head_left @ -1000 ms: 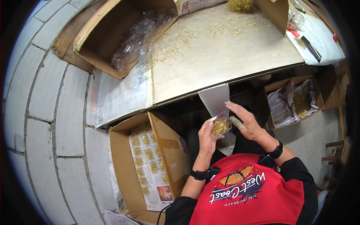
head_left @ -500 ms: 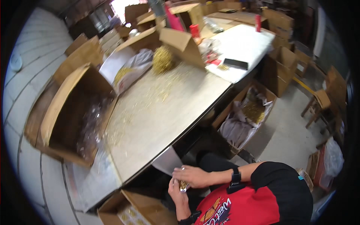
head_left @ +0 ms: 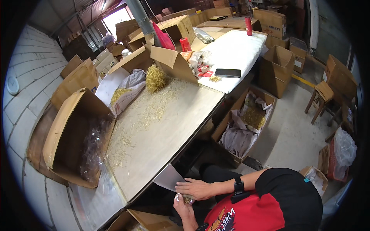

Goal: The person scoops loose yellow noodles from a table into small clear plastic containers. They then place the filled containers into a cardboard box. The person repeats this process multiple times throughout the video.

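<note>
Close to my body, below the table's front edge, my left hand [head_left: 184, 208] is closed around a small clear pack [head_left: 188, 200] with gold-coloured bits inside. Most of the pack is hidden by my fingers. My right hand [head_left: 195, 188] lies across its top, fingers stretched out flat and pointing left. Just beyond those fingertips, a translucent plastic sheet [head_left: 169, 178] sticks out at the table edge. Thin gold pieces [head_left: 142, 111] are scattered over the pale tabletop [head_left: 169, 134], and a large clump of them [head_left: 155, 78] sits at its far end.
A cardboard box on its side [head_left: 73, 142] with clear plastic stands at the left. Another box [head_left: 216, 134] with a lined heap of gold pieces is right of the table. A black phone [head_left: 227, 73] lies on the white surface. An open box [head_left: 150, 220] is below my left hand.
The whole view has shifted and become sharper, with the far table now lying further left. Both hands stay together at the pack, my right hand still flat over it.
</note>
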### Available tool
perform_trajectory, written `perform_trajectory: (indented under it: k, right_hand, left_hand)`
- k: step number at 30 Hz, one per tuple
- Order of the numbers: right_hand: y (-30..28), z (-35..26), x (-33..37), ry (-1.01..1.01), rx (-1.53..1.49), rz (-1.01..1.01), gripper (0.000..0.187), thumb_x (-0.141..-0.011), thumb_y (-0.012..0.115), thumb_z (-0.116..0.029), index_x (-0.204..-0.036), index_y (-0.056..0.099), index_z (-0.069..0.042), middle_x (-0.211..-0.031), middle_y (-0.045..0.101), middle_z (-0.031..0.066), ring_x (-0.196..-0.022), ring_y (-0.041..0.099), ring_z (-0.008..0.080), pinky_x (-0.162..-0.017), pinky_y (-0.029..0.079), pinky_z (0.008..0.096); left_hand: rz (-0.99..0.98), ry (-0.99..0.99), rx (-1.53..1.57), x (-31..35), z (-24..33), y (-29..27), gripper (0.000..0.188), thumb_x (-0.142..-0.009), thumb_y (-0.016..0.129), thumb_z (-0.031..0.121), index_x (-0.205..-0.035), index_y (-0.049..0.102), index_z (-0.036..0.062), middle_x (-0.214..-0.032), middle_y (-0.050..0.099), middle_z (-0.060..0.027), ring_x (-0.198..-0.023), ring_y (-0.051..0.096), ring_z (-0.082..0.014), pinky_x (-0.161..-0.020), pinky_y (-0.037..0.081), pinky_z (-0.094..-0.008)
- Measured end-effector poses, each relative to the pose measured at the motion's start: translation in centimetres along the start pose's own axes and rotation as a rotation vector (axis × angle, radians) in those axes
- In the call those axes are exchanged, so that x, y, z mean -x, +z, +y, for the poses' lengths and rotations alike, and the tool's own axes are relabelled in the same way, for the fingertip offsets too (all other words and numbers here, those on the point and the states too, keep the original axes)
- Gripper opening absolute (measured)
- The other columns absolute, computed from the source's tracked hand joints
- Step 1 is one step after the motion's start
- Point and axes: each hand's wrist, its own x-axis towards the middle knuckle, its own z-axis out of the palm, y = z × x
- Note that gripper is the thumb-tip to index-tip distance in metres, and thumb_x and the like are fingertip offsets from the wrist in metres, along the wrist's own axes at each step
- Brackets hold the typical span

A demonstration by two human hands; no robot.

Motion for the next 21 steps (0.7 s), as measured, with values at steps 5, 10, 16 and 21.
perform_trajectory:
  k: [5, 10, 16, 21]
  right_hand:
    - [-1.9, 0.3, -1.0, 0.131, -0.281, -0.126, 0.061, -0.082, 0.061, -0.026, -0.134, 0.040, -0.002, -0.138, 0.041, 0.0177, -0.132, 0.035, 0.0325, -0.105, 0.031, 0.0439]
    - [-4.4, 0.2, -0.8, 0.357, -0.664, 0.334, 0.032, -0.089, 0.052, -0.010, -0.119, 0.055, -0.001, -0.119, 0.057, 0.0183, -0.112, 0.055, 0.0275, -0.096, 0.042, 0.0333]
    - [-3.4, 1.7, 0.3, 0.724, -1.204, 0.118, 0.028, -0.094, 0.053, -0.020, -0.107, 0.060, 0.003, -0.084, 0.064, 0.0063, -0.071, 0.062, 0.0104, -0.066, 0.049, 0.0234]
    - [-2.1, 1.0, -1.0, 0.734, -1.128, 0.121, 0.020, -0.089, 0.061, -0.017, -0.091, 0.064, 0.003, -0.069, 0.062, 0.0035, -0.056, 0.056, 0.0077, -0.051, 0.043, 0.0212]
  left_hand:
    - [0.029, -0.006, -0.096, -0.3, -0.4, 0.0, 0.028, -0.094, 0.047, 0.011, -0.119, 0.050, -0.0034, -0.103, 0.060, -0.0101, -0.087, 0.062, -0.0184, -0.071, 0.054, -0.0325]
    - [0.023, -0.023, 0.027, 0.7, 1.8, 0.6, 0.032, -0.095, 0.048, 0.022, -0.118, 0.050, -0.0003, -0.103, 0.063, -0.0128, -0.082, 0.067, -0.0206, -0.053, 0.060, -0.0307]
    - [-0.002, -0.021, 0.111, 1.0, 2.4, -0.5, 0.027, -0.093, 0.053, 0.015, -0.116, 0.052, 0.0012, -0.103, 0.063, -0.0121, -0.085, 0.066, -0.0189, -0.058, 0.059, -0.0298]
    - [0.004, -0.072, 0.042, 1.0, 1.8, -0.3, 0.027, -0.091, 0.055, 0.009, -0.116, 0.052, 0.0004, -0.104, 0.062, -0.0125, -0.084, 0.066, -0.0188, -0.057, 0.059, -0.0287]
